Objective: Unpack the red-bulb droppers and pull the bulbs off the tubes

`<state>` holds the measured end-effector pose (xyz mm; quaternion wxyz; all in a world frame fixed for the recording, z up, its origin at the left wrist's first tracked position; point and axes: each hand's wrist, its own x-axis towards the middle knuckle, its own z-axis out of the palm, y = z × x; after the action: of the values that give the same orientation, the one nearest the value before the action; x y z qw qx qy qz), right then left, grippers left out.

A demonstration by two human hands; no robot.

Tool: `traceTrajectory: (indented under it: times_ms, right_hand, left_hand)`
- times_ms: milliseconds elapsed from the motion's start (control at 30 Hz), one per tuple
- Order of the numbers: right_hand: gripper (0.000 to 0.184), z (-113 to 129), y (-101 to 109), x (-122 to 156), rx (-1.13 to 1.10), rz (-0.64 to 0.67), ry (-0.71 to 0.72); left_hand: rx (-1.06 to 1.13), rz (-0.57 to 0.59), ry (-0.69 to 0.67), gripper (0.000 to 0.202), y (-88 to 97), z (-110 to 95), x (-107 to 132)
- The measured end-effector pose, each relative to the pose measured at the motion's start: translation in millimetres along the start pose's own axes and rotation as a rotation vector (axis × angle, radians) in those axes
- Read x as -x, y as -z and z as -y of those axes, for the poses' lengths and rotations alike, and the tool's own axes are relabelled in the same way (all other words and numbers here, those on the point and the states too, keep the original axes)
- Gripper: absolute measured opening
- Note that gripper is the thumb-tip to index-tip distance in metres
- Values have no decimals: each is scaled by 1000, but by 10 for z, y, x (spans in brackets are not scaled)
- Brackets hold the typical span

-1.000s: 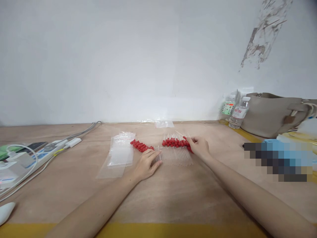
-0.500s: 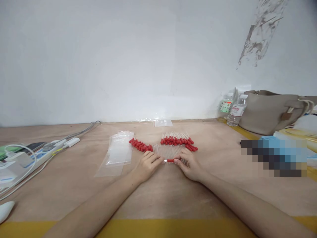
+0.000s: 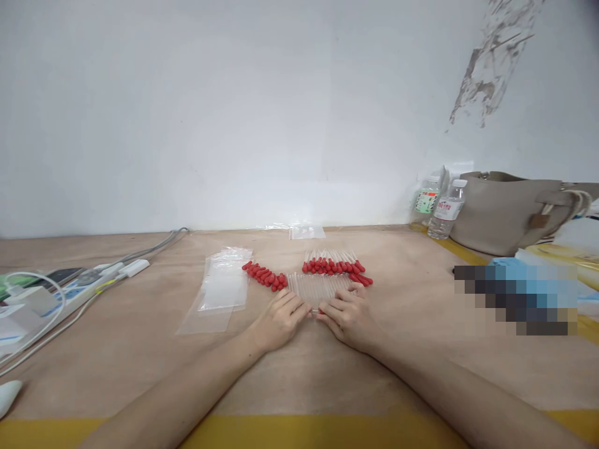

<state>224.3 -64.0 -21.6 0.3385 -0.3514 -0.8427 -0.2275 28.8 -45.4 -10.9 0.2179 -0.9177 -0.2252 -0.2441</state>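
Note:
My left hand (image 3: 279,321) is closed on one end of a clear, thin dropper tube (image 3: 315,312). My right hand (image 3: 350,319) pinches the red rubber bulb (image 3: 321,311) at the tube's other end; the fingers cover most of both parts. Just beyond my hands lies a row of clear dropper tubes (image 3: 314,285), side by side. Loose red bulbs (image 3: 264,275) make a slanting line to their left. Droppers with red bulbs (image 3: 330,267) lie behind the tubes, bulbs towards me, and a few more red bulbs (image 3: 361,280) show at the right.
Clear zip bags (image 3: 224,287) lie left of the bulbs, and another small bag (image 3: 307,232) is by the wall. A power strip (image 3: 77,293) with cables runs along the left. Bottles (image 3: 446,211) and a grey handbag (image 3: 503,212) stand at the back right.
My right hand has turned over and moved slightly left and nearer, its fingers now covering the red bulb that showed before. My left hand has shifted a little nearer to me.

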Motion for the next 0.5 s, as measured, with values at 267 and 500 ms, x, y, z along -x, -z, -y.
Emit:
traceTrajectory:
  times_ms: [267,500]
  right_hand:
    - [18,12,-3,10,39,-16,34]
    - [17,-2,-30,48,95,-43,46]
  left_hand:
    - [38,-28,79,21,27,-38,-8]
    - [102,-13,115,23,13,-17,6]
